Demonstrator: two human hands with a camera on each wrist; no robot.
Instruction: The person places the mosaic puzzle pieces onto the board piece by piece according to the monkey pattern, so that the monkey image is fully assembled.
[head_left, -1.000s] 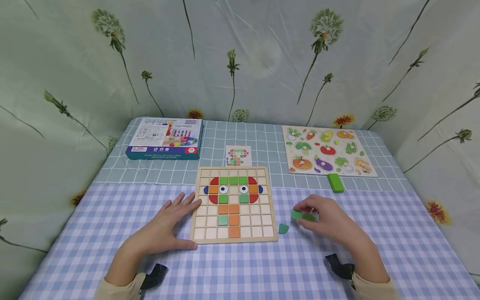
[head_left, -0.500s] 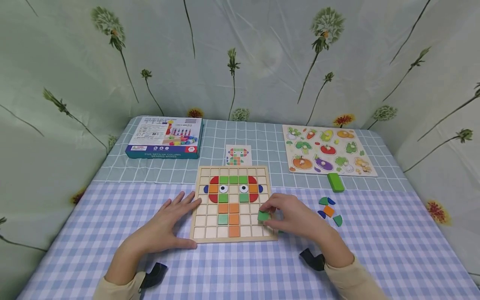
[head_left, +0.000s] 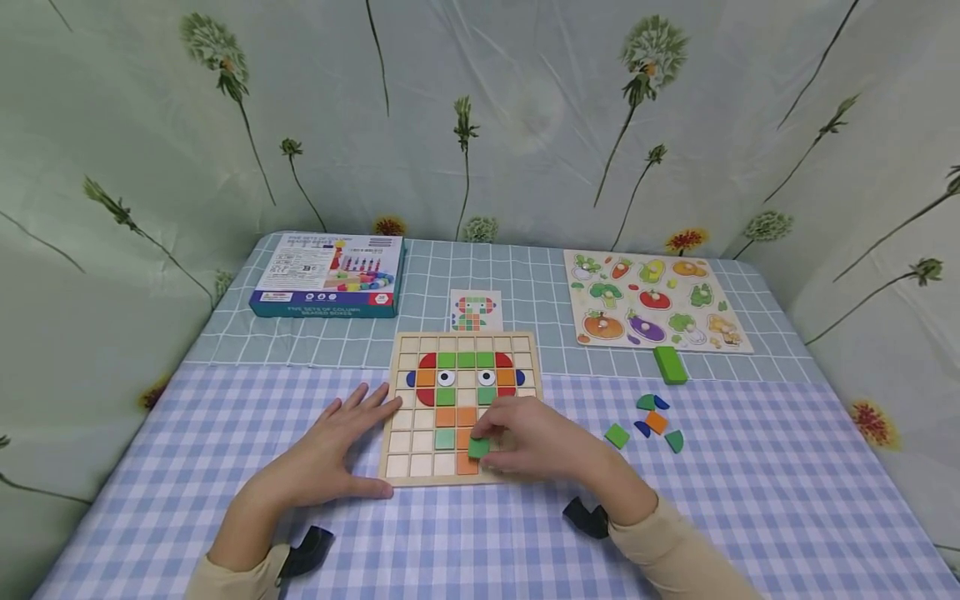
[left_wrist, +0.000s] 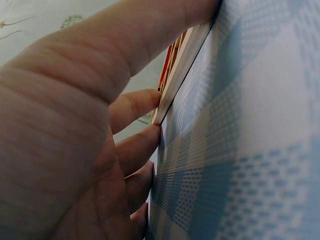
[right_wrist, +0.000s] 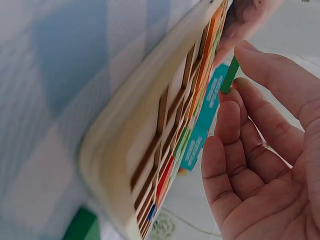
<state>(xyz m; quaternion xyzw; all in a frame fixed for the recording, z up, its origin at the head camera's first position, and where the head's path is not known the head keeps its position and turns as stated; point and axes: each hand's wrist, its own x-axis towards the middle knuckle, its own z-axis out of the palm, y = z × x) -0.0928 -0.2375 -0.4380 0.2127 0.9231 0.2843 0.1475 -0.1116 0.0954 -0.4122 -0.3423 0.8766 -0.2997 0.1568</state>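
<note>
The wooden grid board (head_left: 397, 479) lies flat on the checked cloth, with red, green, orange and blue tiles and two eye tiles set in its cells. My left hand (head_left: 333, 450) rests beside its left edge with fingers spread, fingertips and thumb touching the frame. Over the lower middle cells, my right hand (head_left: 536, 442) pinches a green square tile (head_left: 478, 448) between thumb and fingers. In the right wrist view, that green tile (right_wrist: 230, 76) appears edge-on, held above the board. My right hand hides the board's lower right cells.
A pattern card (head_left: 476, 310) lies behind the board. Right of it, a green square (head_left: 617, 435), an orange square (head_left: 656, 422) and several green and blue curved pieces lie loose. Farther back are a green block (head_left: 671, 366), a vegetable puzzle (head_left: 660, 300) and a boxed bead set (head_left: 326, 279).
My right hand has carried the green tile left from the loose pieces to above the board's lower middle, uncovering the pieces on the cloth. The left hand has stayed in place.
</note>
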